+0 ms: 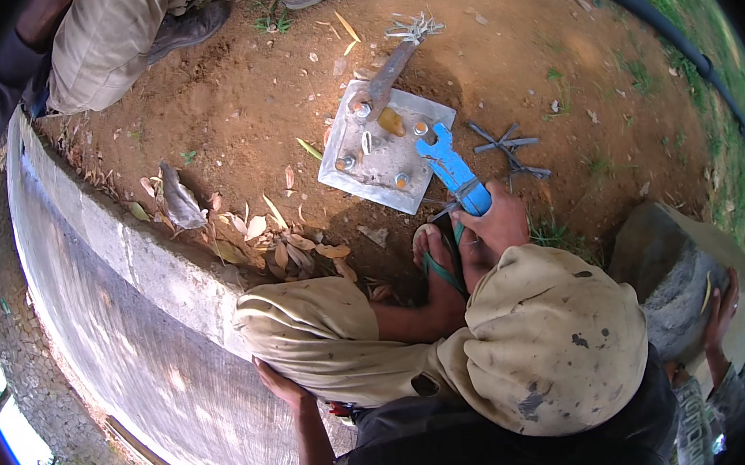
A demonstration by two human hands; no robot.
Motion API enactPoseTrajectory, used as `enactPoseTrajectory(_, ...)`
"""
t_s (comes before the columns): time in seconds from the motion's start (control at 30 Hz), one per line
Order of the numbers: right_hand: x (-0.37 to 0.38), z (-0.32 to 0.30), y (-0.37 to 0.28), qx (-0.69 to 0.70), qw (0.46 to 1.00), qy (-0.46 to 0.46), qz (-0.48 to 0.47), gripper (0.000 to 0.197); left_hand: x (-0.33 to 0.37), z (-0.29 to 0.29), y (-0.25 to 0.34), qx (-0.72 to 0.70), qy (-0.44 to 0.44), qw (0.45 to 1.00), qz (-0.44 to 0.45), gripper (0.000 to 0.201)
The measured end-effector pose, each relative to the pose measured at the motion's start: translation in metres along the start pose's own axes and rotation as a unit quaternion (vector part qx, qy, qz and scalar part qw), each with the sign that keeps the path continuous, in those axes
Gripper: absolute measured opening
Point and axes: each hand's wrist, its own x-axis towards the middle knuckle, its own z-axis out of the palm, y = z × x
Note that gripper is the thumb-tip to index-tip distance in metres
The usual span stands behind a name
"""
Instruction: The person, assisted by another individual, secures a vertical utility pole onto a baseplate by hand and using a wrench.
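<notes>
My right hand grips a blue open-ended wrench, which has dark strips tied around its handle. The wrench's jaw lies at the right corner of a square grey metal plate, close to an upright bolt. Several bolts with orange-brown ends stand up from the plate, and a yellowish lump sits among them. A dark curved piece with frayed pale strands at its tip rests over the plate's far edge. My left hand lies open against the concrete ledge beside my left thigh.
A concrete ledge curves along the left. At top left is another person's trouser leg. A co-worker's hand touches a rounded grey object at right. Crossed dark strips and dry leaves lie on soil; a black pipe runs behind.
</notes>
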Motion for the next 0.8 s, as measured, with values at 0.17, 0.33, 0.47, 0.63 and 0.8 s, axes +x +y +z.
enactPoseTrajectory(0.17, -0.006, 0.010, 0.000, 0.098, 0.995, 0.011, -0.022, 0.061, -0.005, 0.022, 0.029, -0.059, -0.011, 0.998, -0.023, 0.065)
enactPoseTrajectory(0.33, -0.003, 0.026, 0.000, 0.217, 0.975, -0.023, -0.029, 0.050, -0.013, 0.032, 0.045, -0.058, -0.004, 0.998, -0.030, 0.066)
enactPoseTrajectory(0.47, -0.004, 0.030, -0.003, 0.215, 0.974, -0.001, -0.067, 0.046, -0.010, 0.025, 0.036, -0.057, -0.015, 0.998, -0.029, 0.067)
enactPoseTrajectory(0.63, -0.005, 0.031, -0.003, 0.246, 0.968, -0.002, -0.056, 0.046, -0.019, 0.035, 0.047, -0.019, -0.013, 1.000, 0.006, 0.070)
enactPoseTrajectory(0.8, -0.003, 0.026, -0.015, 0.208, 0.976, 0.000, -0.069, 0.047, -0.019, 0.030, 0.044, 0.021, -0.012, 0.999, 0.037, 0.073)
